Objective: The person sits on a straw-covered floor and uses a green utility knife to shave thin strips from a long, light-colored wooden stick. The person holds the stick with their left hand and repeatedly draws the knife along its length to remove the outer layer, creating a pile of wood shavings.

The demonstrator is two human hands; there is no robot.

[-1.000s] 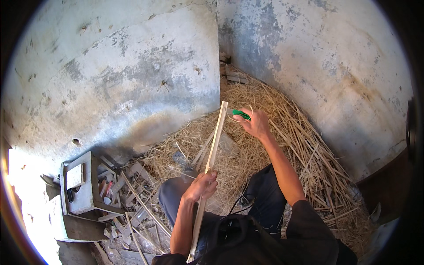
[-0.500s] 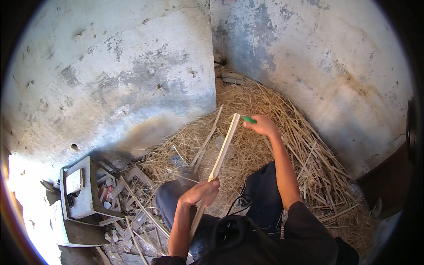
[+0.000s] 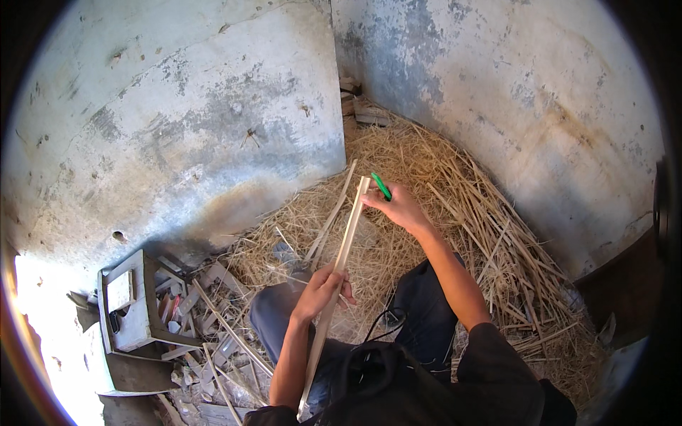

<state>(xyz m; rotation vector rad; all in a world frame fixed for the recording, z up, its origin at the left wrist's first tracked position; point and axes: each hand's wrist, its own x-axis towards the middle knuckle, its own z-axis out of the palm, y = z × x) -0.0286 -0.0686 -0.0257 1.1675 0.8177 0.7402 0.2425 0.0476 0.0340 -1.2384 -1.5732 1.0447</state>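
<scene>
Right now my left hand point(image 3: 323, 290) is wrapped around the middle of a long pale split cane strip point(image 3: 341, 263), fingers closed on it. It runs from down by my lap up and away over my knees, slanting toward the corner where the two walls meet. My right hand point(image 3: 399, 207) is at its far end, fingers pinched on a green-handled tool point(image 3: 381, 187) whose tip sits against the top of the strip; whether the blade is in the cane I cannot tell. A second thin strip point(image 3: 332, 216) lies just beside the first, to its left. Loose straw point(image 3: 455, 213) is heaped across the floor ahead of me and to my right. Off to my left stands a small grey stool point(image 3: 131, 305) among scraps of cane, against the stained concrete wall point(image 3: 177, 128).
</scene>
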